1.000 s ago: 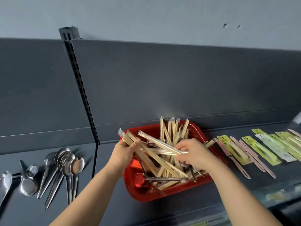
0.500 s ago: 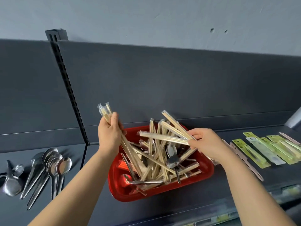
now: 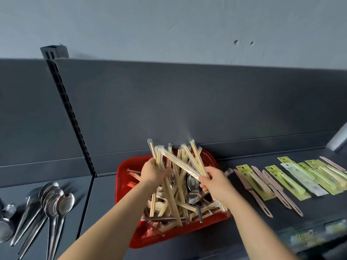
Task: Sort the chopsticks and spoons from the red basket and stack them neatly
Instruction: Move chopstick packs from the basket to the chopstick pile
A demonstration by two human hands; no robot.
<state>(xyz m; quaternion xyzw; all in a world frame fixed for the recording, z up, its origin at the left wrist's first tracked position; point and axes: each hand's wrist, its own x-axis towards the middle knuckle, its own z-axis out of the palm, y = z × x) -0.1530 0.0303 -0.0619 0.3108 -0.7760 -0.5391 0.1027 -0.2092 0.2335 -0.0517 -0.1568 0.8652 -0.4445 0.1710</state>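
In the head view, the left hand point(image 3: 154, 172) is gripping a bundle of wrapped chopsticks point(image 3: 156, 154) above the red basket point(image 3: 120, 177), with the fingers curling round it. The bundle is standing steep: its upper ends are pointing toward the back panel point(image 3: 187, 109) and its lower ends are reaching down into the heap.

The right hand point(image 3: 214, 182) is pinching 1 wrapped pair point(image 3: 180, 163) by its near end, just beside the left hand. This pair is lying slanted, and its far end is rising up and left to the top of the bundle. I cannot tell if they are touching there.

So the 2 long axes are crossing, not running parallel. I judge that the pair is needing a turn to line up, and the left hand is nearer to receive it.

Some spoons point(image 3: 192, 184) are lying mixed with chopsticks in the basket. On the shelf at the left, sorted spoons point(image 3: 54, 199) are lying well apart from the basket. At the right, green packs point(image 3: 293, 181) are lying in a row.
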